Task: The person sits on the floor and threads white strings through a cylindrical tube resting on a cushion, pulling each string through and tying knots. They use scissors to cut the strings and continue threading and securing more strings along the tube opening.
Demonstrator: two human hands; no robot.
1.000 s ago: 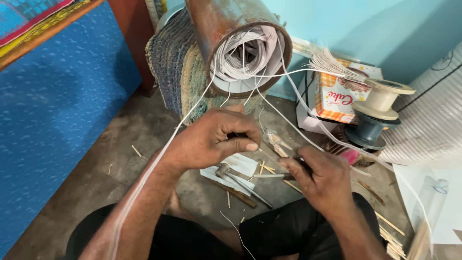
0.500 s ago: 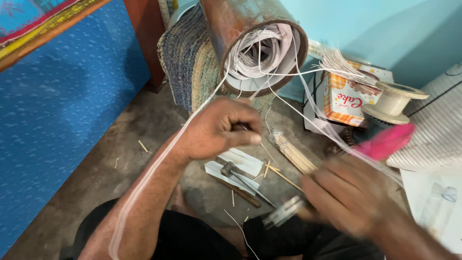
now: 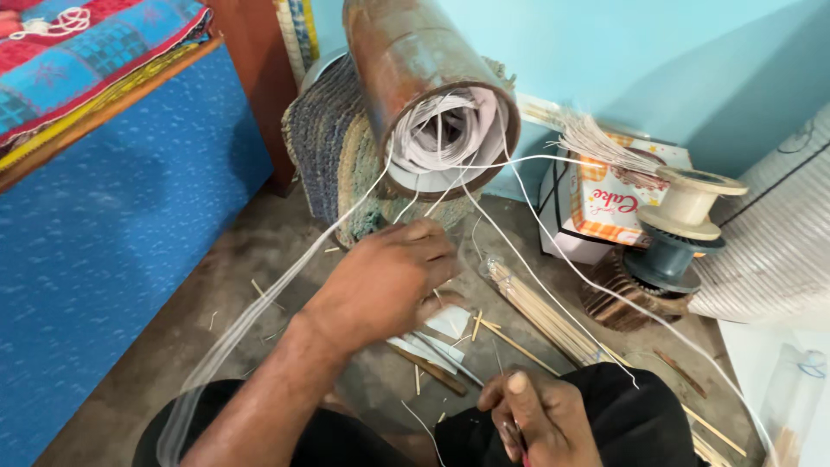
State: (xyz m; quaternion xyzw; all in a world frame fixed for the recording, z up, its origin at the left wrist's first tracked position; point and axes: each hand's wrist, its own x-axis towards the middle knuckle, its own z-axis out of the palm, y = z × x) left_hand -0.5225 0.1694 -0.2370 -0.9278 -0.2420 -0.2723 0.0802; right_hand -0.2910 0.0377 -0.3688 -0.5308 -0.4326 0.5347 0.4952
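My left hand (image 3: 389, 281) hovers over the floor in front of a rusty metal tube (image 3: 424, 78) and is closed on white strings (image 3: 346, 220) that run out of the tube's open end. My right hand (image 3: 536, 415) rests low over my lap, fingers pinched on a thin dark tool with a pink handle, mostly hidden. A bundle of thin bamboo sticks (image 3: 540, 316) lies on the floor to the right of my left hand. Paper scraps and a small blade (image 3: 441, 346) lie under that hand.
A blue-covered bed (image 3: 104, 216) stands on the left. A woven mat roll (image 3: 333, 147) leans behind the tube. At the right are a printed cardboard box (image 3: 609, 203), an empty spool (image 3: 687, 207) on a grey reel, and a white ribbed sheet (image 3: 778, 242).
My right hand swung out to the right with a pink-handled tool, then came back down to my lap. My left hand stayed on the strings. The camera moved closer.
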